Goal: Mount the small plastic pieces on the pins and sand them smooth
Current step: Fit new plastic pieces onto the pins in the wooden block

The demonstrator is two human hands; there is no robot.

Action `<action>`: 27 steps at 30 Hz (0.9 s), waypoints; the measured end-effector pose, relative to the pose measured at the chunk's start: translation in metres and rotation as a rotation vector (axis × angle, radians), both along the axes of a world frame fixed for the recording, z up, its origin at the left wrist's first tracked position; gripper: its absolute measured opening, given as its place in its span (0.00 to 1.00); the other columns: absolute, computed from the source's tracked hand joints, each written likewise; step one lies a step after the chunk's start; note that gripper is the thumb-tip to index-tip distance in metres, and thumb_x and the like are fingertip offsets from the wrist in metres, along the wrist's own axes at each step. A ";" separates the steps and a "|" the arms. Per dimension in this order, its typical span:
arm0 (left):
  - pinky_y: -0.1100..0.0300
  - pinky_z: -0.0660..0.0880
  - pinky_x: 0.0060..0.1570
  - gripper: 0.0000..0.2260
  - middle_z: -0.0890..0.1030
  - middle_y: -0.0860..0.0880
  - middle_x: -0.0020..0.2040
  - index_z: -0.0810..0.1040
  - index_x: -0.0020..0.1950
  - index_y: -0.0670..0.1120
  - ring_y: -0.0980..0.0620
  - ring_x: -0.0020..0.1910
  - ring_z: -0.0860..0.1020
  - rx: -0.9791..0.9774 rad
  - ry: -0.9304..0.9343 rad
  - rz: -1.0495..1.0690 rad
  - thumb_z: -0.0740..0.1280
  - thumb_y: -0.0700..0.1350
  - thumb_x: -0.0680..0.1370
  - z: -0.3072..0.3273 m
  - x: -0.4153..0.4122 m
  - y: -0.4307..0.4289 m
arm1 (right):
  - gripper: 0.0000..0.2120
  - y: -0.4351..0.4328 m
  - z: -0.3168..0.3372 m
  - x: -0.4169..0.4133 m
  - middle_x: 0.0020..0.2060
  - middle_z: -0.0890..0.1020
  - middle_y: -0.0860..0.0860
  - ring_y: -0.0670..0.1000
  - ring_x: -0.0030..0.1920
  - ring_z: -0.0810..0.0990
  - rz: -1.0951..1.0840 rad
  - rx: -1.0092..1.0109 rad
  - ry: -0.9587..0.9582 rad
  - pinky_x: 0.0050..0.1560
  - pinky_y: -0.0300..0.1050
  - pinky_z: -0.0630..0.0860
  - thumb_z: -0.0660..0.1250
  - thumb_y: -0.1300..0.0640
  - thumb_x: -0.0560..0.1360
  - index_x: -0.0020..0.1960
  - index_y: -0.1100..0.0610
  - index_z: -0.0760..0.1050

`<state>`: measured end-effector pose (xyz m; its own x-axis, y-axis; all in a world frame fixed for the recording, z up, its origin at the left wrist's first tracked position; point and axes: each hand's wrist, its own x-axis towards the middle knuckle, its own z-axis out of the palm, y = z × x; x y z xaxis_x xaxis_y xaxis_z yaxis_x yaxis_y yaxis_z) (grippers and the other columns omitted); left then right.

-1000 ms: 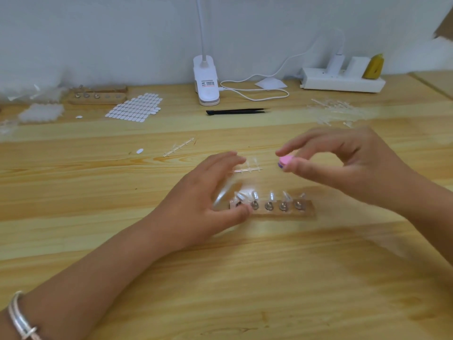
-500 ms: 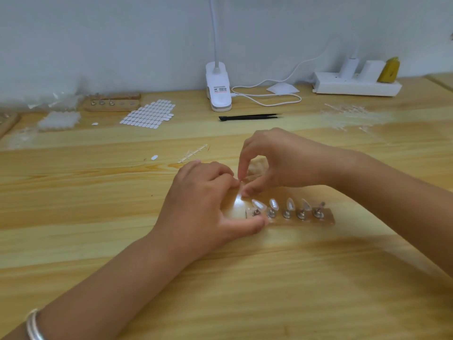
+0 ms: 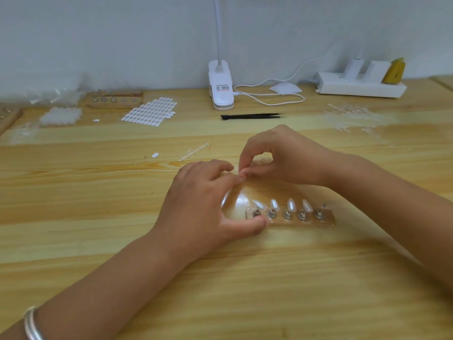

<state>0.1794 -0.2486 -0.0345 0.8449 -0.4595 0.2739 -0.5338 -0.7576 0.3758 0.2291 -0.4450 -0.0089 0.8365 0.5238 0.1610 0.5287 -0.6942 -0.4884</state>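
This is looking like a small craft workshop, a bench for fine handwork on plastic parts. A bare wooden table (image 3: 98,241) is standing against a plain wall (image 3: 122,33). A clip lamp (image 3: 220,89) is sitting at the table's far edge, its cord (image 3: 269,102) looping toward a power strip (image 3: 360,87) near the far right corner. Black tweezers (image 3: 252,116) are lying just in front of the lamp. A sheet of white ovals (image 3: 150,111) and a spare block (image 3: 114,99) are lying toward the far left corner. Clear sprues (image 3: 350,114) are piling up toward the far right. A pin block (image 3: 306,220) at the middle is carrying clear tips (image 3: 291,204).
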 end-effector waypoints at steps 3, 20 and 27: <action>0.63 0.56 0.63 0.37 0.77 0.53 0.63 0.82 0.59 0.53 0.52 0.64 0.72 0.002 -0.003 0.024 0.60 0.74 0.61 0.000 0.000 0.000 | 0.03 -0.002 -0.003 0.000 0.44 0.86 0.50 0.49 0.45 0.83 0.039 -0.018 -0.039 0.53 0.51 0.76 0.75 0.60 0.75 0.47 0.58 0.86; 0.55 0.64 0.62 0.31 0.83 0.53 0.53 0.85 0.52 0.49 0.49 0.61 0.77 0.192 -0.105 -0.032 0.60 0.71 0.66 0.005 0.001 -0.001 | 0.04 -0.002 -0.001 0.008 0.43 0.86 0.45 0.43 0.44 0.81 0.009 0.017 0.046 0.46 0.33 0.70 0.72 0.63 0.75 0.42 0.57 0.80; 0.56 0.66 0.59 0.29 0.82 0.53 0.51 0.84 0.50 0.48 0.49 0.57 0.77 0.152 -0.110 -0.050 0.62 0.70 0.67 0.001 0.002 0.001 | 0.06 -0.018 0.007 -0.009 0.40 0.86 0.46 0.46 0.43 0.80 -0.082 0.149 -0.040 0.48 0.38 0.73 0.74 0.62 0.74 0.40 0.60 0.78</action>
<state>0.1814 -0.2476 -0.0340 0.7889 -0.5432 0.2874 -0.6036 -0.7726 0.1967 0.2199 -0.4629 -0.0019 0.8667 0.4223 0.2655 0.4945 -0.6571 -0.5689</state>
